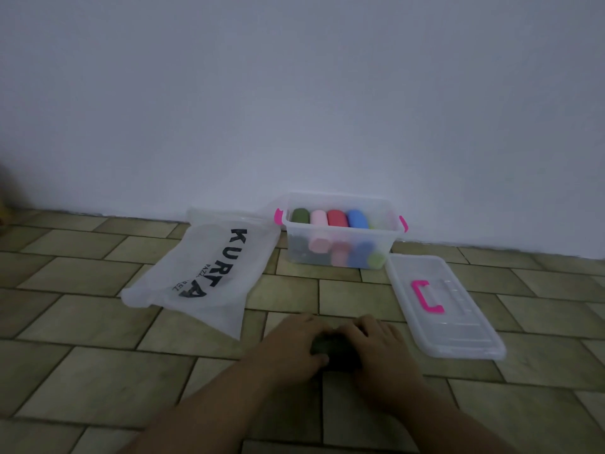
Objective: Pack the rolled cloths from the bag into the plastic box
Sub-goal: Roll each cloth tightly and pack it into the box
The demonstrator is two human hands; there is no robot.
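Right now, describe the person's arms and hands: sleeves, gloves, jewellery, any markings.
The left forearm and right forearm are bare to the frame's edge, with no sleeve in view. The left hand and right hand wear no gloves. No watch, band, ring or marking shows, though the picture is dim and blurred, so something small could be missed.

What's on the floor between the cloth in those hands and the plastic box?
Nothing. The head view shows only bare tiles between cloth and box; bag and lid lie aside.
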